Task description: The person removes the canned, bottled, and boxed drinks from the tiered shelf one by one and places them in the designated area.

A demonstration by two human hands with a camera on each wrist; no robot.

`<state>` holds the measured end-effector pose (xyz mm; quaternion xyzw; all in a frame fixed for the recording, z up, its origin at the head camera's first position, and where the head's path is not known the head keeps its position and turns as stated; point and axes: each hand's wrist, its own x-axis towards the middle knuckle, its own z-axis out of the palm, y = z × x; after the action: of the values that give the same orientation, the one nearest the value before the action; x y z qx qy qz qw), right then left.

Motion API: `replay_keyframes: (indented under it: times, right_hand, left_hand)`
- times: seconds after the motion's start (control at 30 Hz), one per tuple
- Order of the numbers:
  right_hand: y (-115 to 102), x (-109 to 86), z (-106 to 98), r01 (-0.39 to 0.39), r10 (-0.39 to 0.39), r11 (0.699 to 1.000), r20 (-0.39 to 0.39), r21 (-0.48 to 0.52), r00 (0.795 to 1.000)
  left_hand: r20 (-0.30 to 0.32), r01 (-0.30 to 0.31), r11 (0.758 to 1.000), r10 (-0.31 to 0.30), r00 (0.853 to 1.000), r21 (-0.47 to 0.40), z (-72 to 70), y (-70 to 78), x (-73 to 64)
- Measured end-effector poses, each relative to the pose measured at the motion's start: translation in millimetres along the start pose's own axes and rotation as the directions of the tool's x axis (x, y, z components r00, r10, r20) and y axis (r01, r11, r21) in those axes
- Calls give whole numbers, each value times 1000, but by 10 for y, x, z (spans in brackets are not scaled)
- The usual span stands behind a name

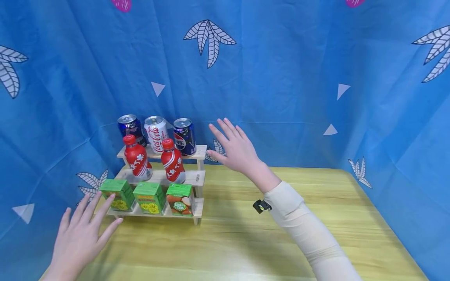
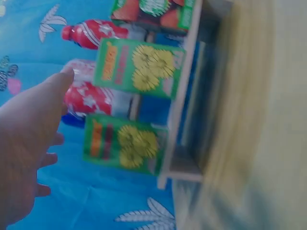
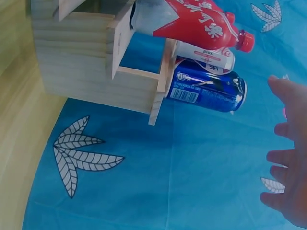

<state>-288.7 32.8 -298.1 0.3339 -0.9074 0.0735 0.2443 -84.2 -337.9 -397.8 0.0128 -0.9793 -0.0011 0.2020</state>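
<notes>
A three-tier wooden rack (image 1: 197,177) stands at the left of the table. On its top tier are two dark blue Pepsi cans, one at the right (image 1: 184,136), and a white Coca-Cola can (image 1: 156,133) between them. Two red-labelled cola bottles (image 1: 173,162) occupy the middle tier. Along the bottom sit two green drink cartons with yellow flowers (image 1: 150,198) and a green-topped carton with an orange-brown front (image 1: 180,200). My left hand (image 1: 82,230), fingers spread, hovers by the leftmost carton, holding nothing. To the right of the top cans, my right hand (image 1: 237,150) is raised with straight fingers, also holding nothing.
A blue patterned curtain (image 1: 281,78) surrounds the back and both sides. The wood-grain table (image 1: 246,242) extends in front of the rack and to its right. A small black clip (image 1: 262,206) hangs at the right sleeve.
</notes>
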Motion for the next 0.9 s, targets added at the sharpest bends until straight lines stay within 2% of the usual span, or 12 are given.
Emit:
replay_keyframes:
  times: [0.17,0.3,0.53,0.73,0.9]
  right_hand:
    - [-21,119,25,3,-3,1000,-15,10,1000]
    - [-51,203,40,5,-5,1000,-2,27,1000]
    - [-66,347,106,20,-20,999,-10,38,1000]
    - [-95,485,133,3,-4,997,7,76,1000]
    - [-122,572,182,-1,0,995,14,104,1000]
  left_hand:
    - [37,-7,1000,6,999,18,137,-135,-55]
    - [53,-34,999,34,998,15,267,-239,-111]
    - [46,-94,995,92,995,26,455,-373,-179]
    - [52,-97,994,95,994,41,585,-506,-184]
    - [90,-78,996,73,993,50,698,-637,-182]
